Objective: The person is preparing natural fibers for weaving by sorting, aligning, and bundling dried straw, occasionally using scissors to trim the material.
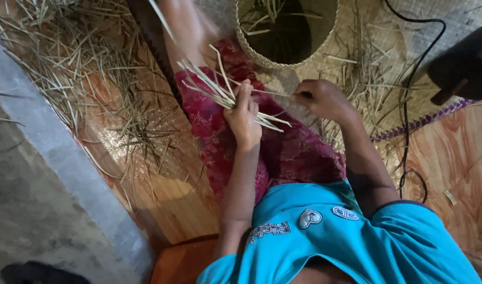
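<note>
A: Hand pose?
B: Left hand [243, 117], grip pressed shut around a bundle of pale straw strips [220, 89] over the lap; the strips fan up-left. Right hand [322, 99], grip pinching one strip's end just beside the bundle.
A: Floor?
B: Loose straw [78, 63] scattered on a woven mat [162, 158]; black cable [409, 105] at right.
A: Containers?
B: Round woven basket [285, 64] above the hands, a few strips inside.

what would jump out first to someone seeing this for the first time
At centre, the left hand grips a bundle of pale straw strips over a red patterned cloth, while the right hand pinches one strip. A woven basket sits at top, and loose straw litters the floor on the left.
</note>
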